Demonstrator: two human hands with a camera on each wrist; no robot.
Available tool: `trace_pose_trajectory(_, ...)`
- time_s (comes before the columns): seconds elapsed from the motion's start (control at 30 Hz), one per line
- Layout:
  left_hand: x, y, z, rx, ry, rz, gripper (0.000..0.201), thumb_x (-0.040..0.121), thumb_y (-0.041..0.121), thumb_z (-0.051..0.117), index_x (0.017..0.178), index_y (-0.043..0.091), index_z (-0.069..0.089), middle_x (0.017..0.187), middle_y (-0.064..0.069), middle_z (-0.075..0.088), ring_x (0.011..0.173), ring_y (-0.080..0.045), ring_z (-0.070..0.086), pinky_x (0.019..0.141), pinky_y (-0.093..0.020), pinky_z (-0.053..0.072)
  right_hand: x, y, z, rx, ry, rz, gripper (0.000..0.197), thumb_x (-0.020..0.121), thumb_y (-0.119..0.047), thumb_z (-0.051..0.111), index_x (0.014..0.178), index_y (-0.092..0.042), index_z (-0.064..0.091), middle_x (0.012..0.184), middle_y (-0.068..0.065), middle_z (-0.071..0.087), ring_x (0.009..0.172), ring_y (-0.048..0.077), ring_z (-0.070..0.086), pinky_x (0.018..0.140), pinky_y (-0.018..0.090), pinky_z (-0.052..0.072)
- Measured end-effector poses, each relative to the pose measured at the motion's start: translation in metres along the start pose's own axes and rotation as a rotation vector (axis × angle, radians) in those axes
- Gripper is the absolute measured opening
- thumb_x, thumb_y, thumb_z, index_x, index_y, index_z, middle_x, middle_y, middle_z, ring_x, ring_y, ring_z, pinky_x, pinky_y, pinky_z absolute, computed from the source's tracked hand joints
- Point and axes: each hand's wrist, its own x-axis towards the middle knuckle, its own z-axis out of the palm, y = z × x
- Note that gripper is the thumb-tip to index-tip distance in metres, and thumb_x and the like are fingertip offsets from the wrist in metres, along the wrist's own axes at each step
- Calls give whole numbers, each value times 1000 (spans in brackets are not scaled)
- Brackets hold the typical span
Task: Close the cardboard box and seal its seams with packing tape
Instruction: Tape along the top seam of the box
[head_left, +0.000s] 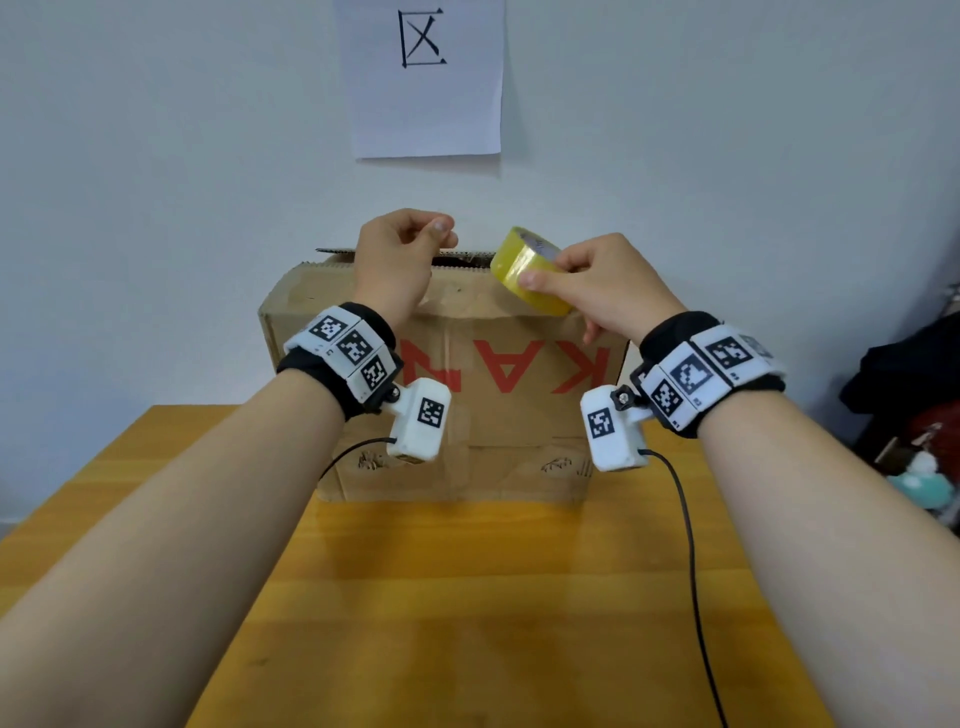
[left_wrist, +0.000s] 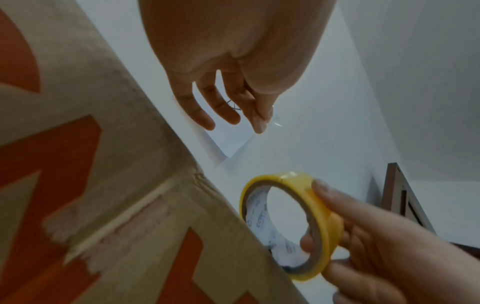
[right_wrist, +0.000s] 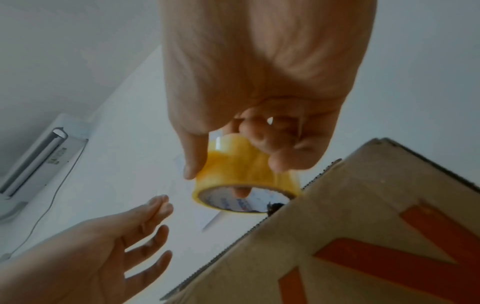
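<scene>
The cardboard box stands on the wooden table at 12 o'clock from the person, against the wall, red lettering inverted on its near face; its long axis runs 9-to-3 o'clock, and its top flaps look lowered but untaped. The right hand grips the yellow tape roll above the box's upper edge, toward 1 o'clock, thumb on the outer band and fingers through the core. The roll's core axis points roughly from 4 toward 10 o'clock, tilted upward. The left hand, at 11 o'clock of the roll, pinches thumb against forefinger; a faint glint beside the fingertips in the left wrist view may be the clear tape end, but this cannot be confirmed. Judged step: drawing out tape. Next move requires a taut strip anchored over the top seam.
</scene>
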Motion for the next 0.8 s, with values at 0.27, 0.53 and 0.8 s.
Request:
trace_pose_trajectory(0.27,-7,8,6,4,25,86,11,97,22,59,96,17,69,79,11,70,80,-5,65,90,-46,55,8,-14,1,-104,183,73,45,79,-62,66,68,-20,55,62,-2,62,43,21,55,48,29,46)
trace_pose_trajectory(0.53,-8,13,-7,12,28,136,9,97,23,60,93,20,67,80,11,71,76,1,64,88,-43,57,12,-17,1,-252,267,74,45,79,-63,66,69,-19,63,72,-2,62,72,25,61,60,31,45)
trace_pose_trajectory(0.8,9,14,-15,-54,134,27,14,99,23,56,99,16,68,83,9,68,74,-3,59,70,-26,58,0,-20,-6,39,86,-118,24,80,-36,82,89,-18,69,89,3,69,55,31,70,48,32,57)
